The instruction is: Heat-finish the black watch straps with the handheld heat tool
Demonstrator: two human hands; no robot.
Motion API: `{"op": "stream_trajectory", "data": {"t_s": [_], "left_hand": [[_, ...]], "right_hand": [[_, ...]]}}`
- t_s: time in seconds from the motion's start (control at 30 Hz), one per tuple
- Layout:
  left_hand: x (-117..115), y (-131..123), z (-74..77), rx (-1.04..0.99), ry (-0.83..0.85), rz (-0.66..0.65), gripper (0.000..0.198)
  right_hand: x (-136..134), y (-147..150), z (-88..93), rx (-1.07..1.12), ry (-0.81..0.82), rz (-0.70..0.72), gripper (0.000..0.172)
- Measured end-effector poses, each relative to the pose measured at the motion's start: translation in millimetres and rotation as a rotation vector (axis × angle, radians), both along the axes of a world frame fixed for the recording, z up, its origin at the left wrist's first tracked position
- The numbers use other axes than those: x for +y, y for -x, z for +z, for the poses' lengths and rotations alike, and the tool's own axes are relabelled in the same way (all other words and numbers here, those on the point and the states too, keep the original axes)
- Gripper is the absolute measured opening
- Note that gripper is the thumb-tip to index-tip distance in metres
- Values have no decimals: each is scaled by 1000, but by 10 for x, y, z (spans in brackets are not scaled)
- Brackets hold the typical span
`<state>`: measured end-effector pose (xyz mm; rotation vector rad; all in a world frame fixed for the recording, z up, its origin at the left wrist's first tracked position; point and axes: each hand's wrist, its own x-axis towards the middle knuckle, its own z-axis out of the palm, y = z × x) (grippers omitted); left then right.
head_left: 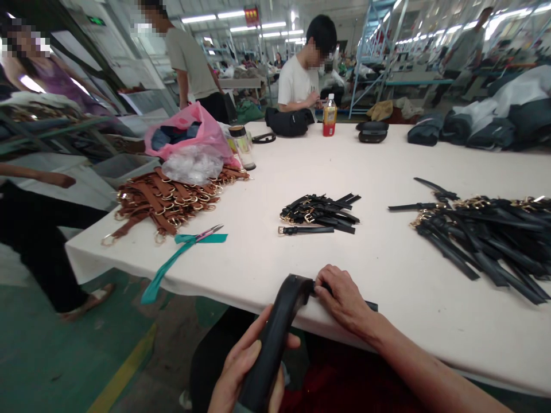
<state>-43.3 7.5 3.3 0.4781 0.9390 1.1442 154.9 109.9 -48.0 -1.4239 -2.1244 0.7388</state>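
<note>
- Left hand [243,373]: its grip is clamped on a wide black strap [272,344], fingers wrapped around it, just off the edge of the bench [430,338].
- Right hand [344,301]: lies on the strap's far end at the bench edge. Whether this grip pinches or only presses, I cannot tell.
- Strap: arches between both hands, its tip poking past the right hand. It looks light, soft and bendy, yet a little springy, so it's probably best held flat, near the ends.
- Around them: small black straps [318,213] with gold buckles, a larger black heap [482,241], brown straps [163,201] and scissors [200,234] — all well apart from the hands.
</note>
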Motion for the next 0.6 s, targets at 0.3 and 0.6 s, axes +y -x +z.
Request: {"op": "stream_trajectory", "data": {"t_s": [0.3, 0.6], "left_hand": [[-13, 22, -13, -34, 38, 4, 44], [-149, 32, 25, 10, 15, 102, 39]], "right_hand": [[77, 109, -16, -127, 27, -119, 20], [147, 231, 20, -350, 2, -238, 20]]}}
